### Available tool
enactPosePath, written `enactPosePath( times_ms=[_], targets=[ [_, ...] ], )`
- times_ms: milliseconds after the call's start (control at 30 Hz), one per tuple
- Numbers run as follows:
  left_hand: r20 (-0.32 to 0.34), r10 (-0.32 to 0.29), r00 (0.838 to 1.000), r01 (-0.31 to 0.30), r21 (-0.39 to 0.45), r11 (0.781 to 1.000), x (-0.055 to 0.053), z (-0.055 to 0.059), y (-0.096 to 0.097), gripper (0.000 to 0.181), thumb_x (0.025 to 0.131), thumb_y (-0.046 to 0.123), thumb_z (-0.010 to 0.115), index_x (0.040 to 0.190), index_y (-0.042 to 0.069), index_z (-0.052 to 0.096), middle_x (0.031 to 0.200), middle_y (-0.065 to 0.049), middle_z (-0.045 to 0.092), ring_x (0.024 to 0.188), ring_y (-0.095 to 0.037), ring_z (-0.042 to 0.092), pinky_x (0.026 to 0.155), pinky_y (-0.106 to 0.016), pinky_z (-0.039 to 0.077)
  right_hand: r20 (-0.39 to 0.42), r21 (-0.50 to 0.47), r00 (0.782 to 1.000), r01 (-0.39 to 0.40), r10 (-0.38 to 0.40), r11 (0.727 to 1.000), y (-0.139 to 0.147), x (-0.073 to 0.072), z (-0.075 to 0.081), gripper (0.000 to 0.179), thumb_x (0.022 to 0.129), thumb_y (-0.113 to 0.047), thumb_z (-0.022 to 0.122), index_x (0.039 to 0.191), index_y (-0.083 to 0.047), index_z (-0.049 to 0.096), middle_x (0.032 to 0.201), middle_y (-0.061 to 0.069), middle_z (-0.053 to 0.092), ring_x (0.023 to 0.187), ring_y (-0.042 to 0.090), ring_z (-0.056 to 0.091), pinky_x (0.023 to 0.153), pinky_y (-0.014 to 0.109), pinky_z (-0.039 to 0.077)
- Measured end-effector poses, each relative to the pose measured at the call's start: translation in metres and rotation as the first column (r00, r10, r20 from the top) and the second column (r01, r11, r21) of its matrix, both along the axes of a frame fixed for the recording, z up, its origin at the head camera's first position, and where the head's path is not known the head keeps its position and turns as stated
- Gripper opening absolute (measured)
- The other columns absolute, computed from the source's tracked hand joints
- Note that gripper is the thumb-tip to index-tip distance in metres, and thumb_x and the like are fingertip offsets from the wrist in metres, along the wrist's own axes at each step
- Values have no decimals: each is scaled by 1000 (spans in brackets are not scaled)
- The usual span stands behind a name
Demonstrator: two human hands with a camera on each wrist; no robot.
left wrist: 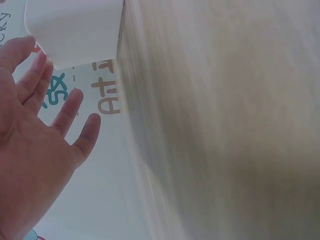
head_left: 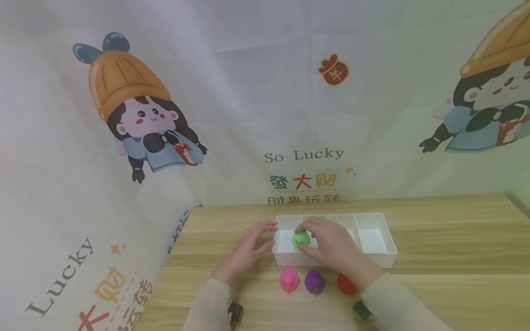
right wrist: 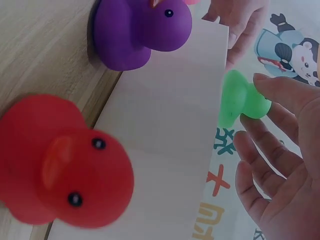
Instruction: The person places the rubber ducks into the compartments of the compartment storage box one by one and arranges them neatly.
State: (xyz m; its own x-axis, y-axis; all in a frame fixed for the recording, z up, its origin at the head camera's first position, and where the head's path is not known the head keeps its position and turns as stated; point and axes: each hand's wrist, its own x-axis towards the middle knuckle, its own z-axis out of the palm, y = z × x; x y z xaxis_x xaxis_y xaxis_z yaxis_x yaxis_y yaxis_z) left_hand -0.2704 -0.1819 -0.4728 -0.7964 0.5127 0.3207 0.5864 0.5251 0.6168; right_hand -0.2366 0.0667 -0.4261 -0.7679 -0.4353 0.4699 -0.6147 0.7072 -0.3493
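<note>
My right hand (head_left: 334, 242) pinches a green rubber duck (head_left: 300, 240) between thumb and fingers, above the left part of a white divided box (head_left: 372, 260). In the right wrist view the green duck (right wrist: 234, 97) shows beyond the box's side wall (right wrist: 165, 115). My left hand (head_left: 251, 248) is at the box's left end, fingers spread and fairly straight. Its fingertips touch or nearly touch the box end (left wrist: 75, 32) in the left wrist view. In front of the box sit a pink duck (head_left: 289, 279), a purple duck (head_left: 315, 282) and a red duck (head_left: 346, 284), partly hidden by my right wrist.
The box stands on a wood-grain table (head_left: 447, 239), and upright dividers split it into compartments. Behind the table hangs a printed white cloth (head_left: 248, 92) with cartoon figures and lettering; it also runs along the left side. Each wrist wears a small black camera (head_left: 236, 311).
</note>
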Motion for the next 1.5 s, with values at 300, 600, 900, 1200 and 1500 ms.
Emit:
enactPosePath(
  times_ms=[300, 600, 900, 1200, 1500],
  targets=[
    [46, 31, 998, -29, -28, 999, 2, 0, 0, 38, 87, 19, 56, 124, 17, 47, 135, 8, 35, 124, -10, 24, 100, -46, 21, 34, 54, 999, 35, -37, 998, -9, -8, -1, 30, 71, -41, 70, 97, -30, 60, 96, -16, 55, 77, 2, 49, 67, 21, 42],
    [15, 0, 1000, 0, -6, 1000, -2, 1, 1, 37, 86, 15, 57, 122, 14, 47, 134, 2, 37, 123, -16, 27, 99, -48, 22, 66, 54, 997, 26, -29, 998, -13, -15, 2, 29, 72, -38, 70, 97, -27, 60, 94, -13, 56, 80, 6, 50, 69, 26, 44],
    [6, 10, 1000, -10, -20, 1000, -1, 1, 1, 37, 86, 18, 57, 122, 18, 48, 134, 5, 37, 124, -14, 26, 99, -48, 22, 121, 71, 992, 24, -33, 997, -20, -19, 1, 30, 73, -38, 69, 100, -29, 59, 100, -14, 56, 83, 6, 51, 71, 26, 44],
    [16, 2, 1000, -2, -12, 1000, 3, 3, 2, 37, 88, 20, 55, 123, 17, 46, 135, 2, 36, 124, -17, 26, 99, -50, 22, 133, 77, 991, -11, 1, 997, -23, -24, 1, 31, 72, -34, 71, 100, -26, 60, 100, -11, 57, 84, 8, 52, 73, 28, 44],
    [23, -4, 1000, 4, -5, 1000, 2, 3, 1, 36, 88, 20, 54, 123, 17, 46, 135, 2, 36, 124, -17, 26, 99, -48, 22, 159, 94, 987, -35, 19, 995, -25, -32, -3, 32, 70, -30, 73, 99, -24, 61, 95, -10, 59, 81, 8, 52, 69, 26, 45]
  ],
)
